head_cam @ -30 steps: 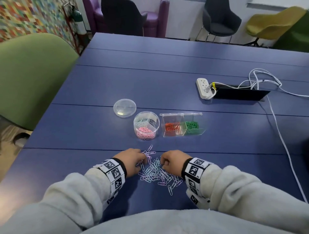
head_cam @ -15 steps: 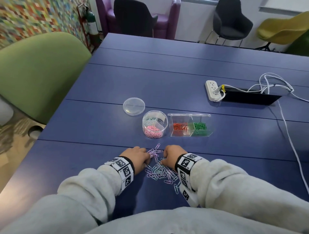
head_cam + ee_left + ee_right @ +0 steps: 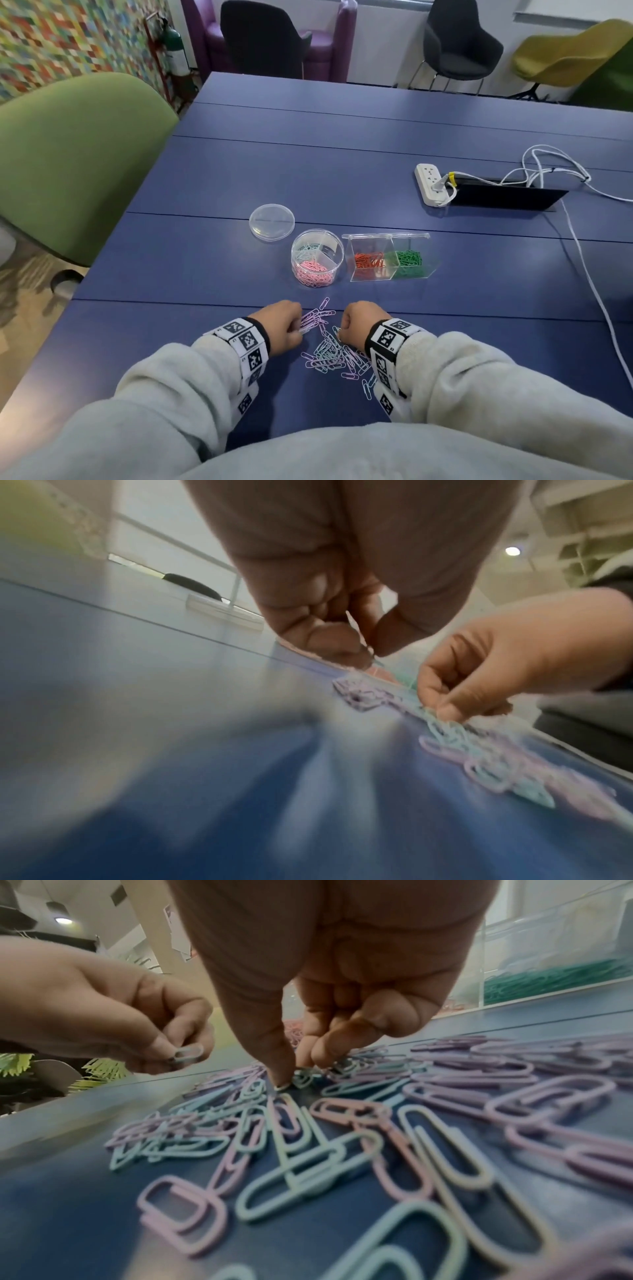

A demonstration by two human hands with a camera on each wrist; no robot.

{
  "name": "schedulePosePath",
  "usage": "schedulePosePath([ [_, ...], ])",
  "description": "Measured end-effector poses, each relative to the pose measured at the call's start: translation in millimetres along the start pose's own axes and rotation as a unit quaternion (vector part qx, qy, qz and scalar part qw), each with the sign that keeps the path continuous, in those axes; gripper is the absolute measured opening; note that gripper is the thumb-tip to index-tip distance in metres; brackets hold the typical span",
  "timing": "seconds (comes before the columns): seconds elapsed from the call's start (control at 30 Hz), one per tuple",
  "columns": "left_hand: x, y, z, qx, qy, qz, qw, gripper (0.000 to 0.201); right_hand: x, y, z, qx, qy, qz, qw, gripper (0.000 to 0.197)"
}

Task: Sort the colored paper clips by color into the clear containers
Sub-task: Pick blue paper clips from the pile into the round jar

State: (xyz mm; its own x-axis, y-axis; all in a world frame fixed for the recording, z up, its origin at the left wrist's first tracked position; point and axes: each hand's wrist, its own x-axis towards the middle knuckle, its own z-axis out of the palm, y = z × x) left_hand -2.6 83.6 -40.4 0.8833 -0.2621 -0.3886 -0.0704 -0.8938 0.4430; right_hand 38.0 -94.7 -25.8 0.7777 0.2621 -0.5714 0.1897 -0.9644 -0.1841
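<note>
A loose pile of light blue and lilac paper clips (image 3: 329, 353) lies on the blue table between my hands. My left hand (image 3: 296, 330) is at the pile's left edge and pinches a light blue clip (image 3: 186, 1053) between thumb and forefinger, just above the table. My right hand (image 3: 299, 1069) has its fingers curled, with thumb and forefinger tips down in the pile, pinching a light blue clip (image 3: 303, 1079) that still lies among the others. Beyond the pile stand a round clear container (image 3: 317, 257) with pink and light blue clips and a rectangular clear box (image 3: 387, 260) with orange and green clips.
The round lid (image 3: 271, 222) lies flat behind the round container. At the back right are a white power strip (image 3: 430, 183) and a black cable slot, with white cables (image 3: 589, 270) trailing down the right side. A green chair (image 3: 68, 161) stands at the left table edge.
The head camera has shifted, so the table sits differently in frame. Both hands have stayed at the pile, working their fingertips among the clips.
</note>
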Motion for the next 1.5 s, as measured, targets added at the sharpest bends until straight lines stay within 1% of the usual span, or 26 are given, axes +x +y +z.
schedulePosePath([
  [0.07,2,-3,-6,-0.045,0.015,-0.023,0.999,0.025,0,-1,0,0.003,-0.008,0.003,1.000,0.019],
  [0.1,3,-4,-8,-0.067,0.023,-0.035,0.997,0.025,1,-2,0,0.005,-0.012,0.005,1.000,0.020],
  [0.2,8,-7,-13,-0.147,0.036,-0.034,0.988,0.021,2,-5,1,0.005,-0.020,0.007,1.000,0.017],
  [0.27,11,-6,-15,-0.171,0.032,-0.036,0.984,0.026,1,-7,3,-0.010,-0.019,0.005,1.000,0.010],
  [0.33,14,-4,-18,-0.195,0.023,-0.054,0.979,0.032,-1,-9,4,-0.031,-0.013,-0.003,0.999,0.008],
  [0.4,15,-1,-21,-0.235,0.012,-0.089,0.968,0.035,-2,-9,4,-0.058,0.002,-0.019,0.998,0.011],
  [0.47,17,1,-22,-0.285,0.002,-0.124,0.950,0.037,-3,-7,5,-0.065,0.015,-0.027,0.997,0.011],
  [0.57,21,3,-22,-0.343,-0.016,-0.166,0.924,0.033,-6,1,3,-0.019,0.018,-0.014,1.000,0.014],
  [0.63,22,4,-20,-0.365,-0.036,-0.164,0.916,0.021,-8,11,-1,0.054,0.034,0.003,0.998,0.008],
  [0.67,23,2,-18,-0.360,-0.040,-0.148,0.920,0.015,-9,17,-2,0.107,0.051,0.015,0.993,0.006],
  [0.7,23,1,-16,-0.332,-0.044,-0.126,0.934,0.015,-9,24,-2,0.164,0.069,0.028,0.984,0.006],
  [0.77,24,1,-13,-0.234,-0.054,-0.082,0.967,0.017,-8,37,-2,0.273,0.092,0.047,0.956,0.009],
  [0.8,23,4,-12,-0.182,-0.063,-0.063,0.979,0.016,-7,41,-3,0.324,0.091,0.057,0.940,0.013],
  [0.87,22,12,-11,-0.097,-0.081,-0.031,0.992,0.016,-7,45,-5,0.404,0.067,0.074,0.909,0.025],
  [0.9,22,17,-11,-0.063,-0.090,-0.019,0.994,0.016,-8,45,-6,0.422,0.052,0.075,0.902,0.029],
  [0.93,22,22,-10,-0.034,-0.097,-0.010,0.995,0.014,-9,44,-7,0.425,0.040,0.070,0.901,0.031],
  [0.97,22,26,-9,-0.008,-0.103,-0.005,0.995,0.014,-11,43,-8,0.405,0.032,0.060,0.912,0.030],
  [1.0,22,29,-7,0.015,-0.104,-0.002,0.994,0.016,-11,42,-7,0.359,0.030,0.043,0.932,0.025],
  [1.07,23,34,-4,0.053,-0.100,-0.002,0.994,0.020,-10,39,-2,0.228,0.030,0.002,0.973,0.009],
  [1.1,23,36,-3,0.070,-0.099,-0.004,0.993,0.021,-11,36,0,0.169,0.019,-0.010,0.985,0.004],
  [1.13,23,37,-2,0.082,-0.099,-0.006,0.992,0.021,-9,34,3,0.120,0.010,-0.022,0.992,0.009],
  [1.2,23,39,-2,0.084,-0.100,-0.010,0.991,0.019,-6,28,4,0.058,-0.002,-0.043,0.997,0.020],
  [1.27,23,40,-2,0.071,-0.099,-0.010,0.992,0.018,-4,23,2,0.029,0.005,-0.060,0.998,0.022],
  [1.37,23,37,0,0.051,-0.095,-0.009,0.994,0.013,0,16,0,0.000,0.011,-0.063,0.998,0.015],
  [1.47,23,32,2,0.039,-0.096,-0.007,0.995,0.008,0,14,-2,-0.012,-0.003,-0.057,0.998,0.005],
  [1.5,24,30,3,0.029,-0.094,-0.009,0.995,0.004,0,14,-3,-0.008,-0.009,-0.052,0.999,0.004],
])
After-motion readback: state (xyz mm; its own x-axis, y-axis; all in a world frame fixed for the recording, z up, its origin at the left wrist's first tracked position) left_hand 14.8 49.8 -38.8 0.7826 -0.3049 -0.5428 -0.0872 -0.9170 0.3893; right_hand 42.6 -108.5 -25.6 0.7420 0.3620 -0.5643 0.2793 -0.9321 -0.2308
